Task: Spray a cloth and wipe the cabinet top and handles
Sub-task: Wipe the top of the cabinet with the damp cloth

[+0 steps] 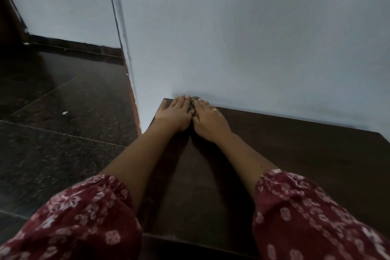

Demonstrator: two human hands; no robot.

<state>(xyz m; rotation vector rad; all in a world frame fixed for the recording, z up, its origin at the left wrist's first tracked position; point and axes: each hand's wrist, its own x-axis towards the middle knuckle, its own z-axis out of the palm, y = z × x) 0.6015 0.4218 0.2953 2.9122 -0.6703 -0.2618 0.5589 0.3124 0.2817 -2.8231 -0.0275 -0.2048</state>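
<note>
The dark brown cabinet top (285, 154) runs from the bottom of the view up to the pale wall. Both my hands lie flat, side by side, at its far left corner against the wall. A small greenish cloth (193, 103) shows only as a sliver between them; the rest is hidden under my palms. My left hand (175, 115) presses on its left part, fingers stretched out and together. My right hand (207, 120), with a ring on one finger, presses on its right part. No spray bottle or cabinet handles are in view.
A pale blue-white wall (253, 38) rises right behind the cabinet, its corner edge (124, 38) at the left. Dark polished stone floor (63, 112) lies to the left, with a small white scrap (65, 112) on it. My red patterned sleeves fill the bottom.
</note>
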